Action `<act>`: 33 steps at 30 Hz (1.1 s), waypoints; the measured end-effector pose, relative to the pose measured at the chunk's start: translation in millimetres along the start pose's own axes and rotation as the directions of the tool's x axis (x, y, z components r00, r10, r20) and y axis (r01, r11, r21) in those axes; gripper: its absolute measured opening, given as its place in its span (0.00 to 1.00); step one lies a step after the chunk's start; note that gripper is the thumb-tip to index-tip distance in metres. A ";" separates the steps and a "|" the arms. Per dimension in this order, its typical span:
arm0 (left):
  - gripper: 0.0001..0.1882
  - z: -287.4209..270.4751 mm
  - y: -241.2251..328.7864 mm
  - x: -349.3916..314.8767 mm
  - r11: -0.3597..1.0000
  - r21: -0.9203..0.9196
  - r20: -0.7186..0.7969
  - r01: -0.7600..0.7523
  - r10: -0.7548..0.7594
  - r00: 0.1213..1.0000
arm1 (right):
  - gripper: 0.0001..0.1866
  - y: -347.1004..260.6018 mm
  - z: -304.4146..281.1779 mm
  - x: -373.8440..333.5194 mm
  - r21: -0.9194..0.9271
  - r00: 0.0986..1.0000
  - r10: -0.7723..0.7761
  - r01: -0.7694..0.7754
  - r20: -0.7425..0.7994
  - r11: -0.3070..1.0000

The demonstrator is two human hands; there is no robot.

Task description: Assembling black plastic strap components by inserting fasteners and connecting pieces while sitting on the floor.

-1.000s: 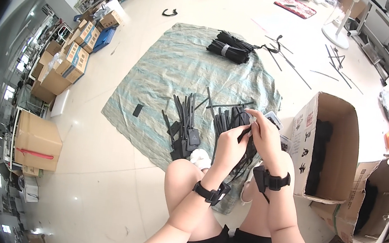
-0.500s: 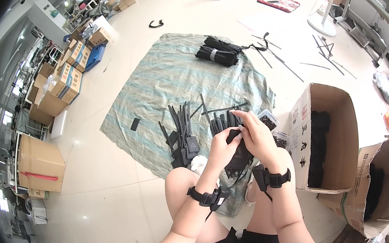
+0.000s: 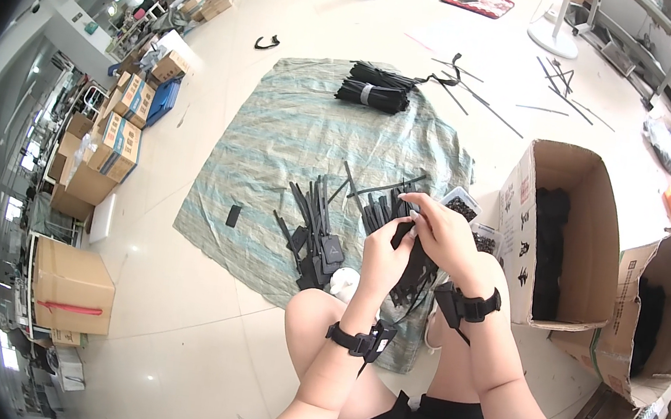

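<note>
Head view: I sit on the floor (image 3: 167, 331) with my knees up, and both my hands meet just above them, over the near edge of the striped cloth (image 3: 294, 136). My left hand (image 3: 385, 254) is closed around the lower part of a flat black strap piece (image 3: 403, 234), thumb and fingers (image 3: 398, 226) pinching it from the left. My right hand (image 3: 443, 232) curls over the top of the same piece from the right, its fingertips bent down onto the upper end. So both hands are clenched on the one piece; neither is free. The piece's long axis runs roughly up and down in the picture, away from my body, and a bundle of similar black pieces (image 3: 416, 275) hangs below my hands towards my lap.

Just to the left of my left hand, a loose pile of black strips (image 3: 316, 228) fans out on the cloth; that hand is clearly the nearer one. A tied bundle (image 3: 376, 92) lies at the cloth's far edge, well apart. On my right stands an open cardboard box (image 3: 570, 232), nearer my right hand.
</note>
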State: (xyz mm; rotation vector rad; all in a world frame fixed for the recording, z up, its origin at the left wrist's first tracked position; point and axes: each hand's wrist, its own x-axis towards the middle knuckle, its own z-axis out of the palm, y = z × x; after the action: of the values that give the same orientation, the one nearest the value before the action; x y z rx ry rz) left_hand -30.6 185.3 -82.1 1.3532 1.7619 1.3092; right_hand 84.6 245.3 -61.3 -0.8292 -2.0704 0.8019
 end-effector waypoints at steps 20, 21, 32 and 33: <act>0.11 0.5 -0.7 1.4 0.999 -0.049 0.009 0.005 -0.005 1.000 | 0.22 -5.2 -3.6 1.2 0.043 0.999 0.010 -0.012 0.050 0.999; 0.11 0.1 -0.7 1.9 0.997 -0.071 0.016 0.025 -0.024 1.000 | 0.22 -4.6 -4.3 1.1 0.060 0.999 0.014 -0.017 0.050 0.998; 0.11 2.4 2.9 0.3 1.000 -0.016 0.025 0.021 -0.021 0.999 | 0.13 12.1 5.2 -1.0 0.068 1.000 0.024 -0.025 0.018 0.997; 0.11 2.6 3.0 0.1 1.000 -0.009 0.031 0.017 -0.016 0.999 | 0.13 13.1 6.0 -1.4 0.014 1.000 0.027 -0.027 0.003 1.000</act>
State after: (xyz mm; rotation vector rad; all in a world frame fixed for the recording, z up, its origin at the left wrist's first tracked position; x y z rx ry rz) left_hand -27.3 186.4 -80.3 1.3439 1.7404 1.2798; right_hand 84.3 250.5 -74.8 -0.8504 -2.0577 0.8320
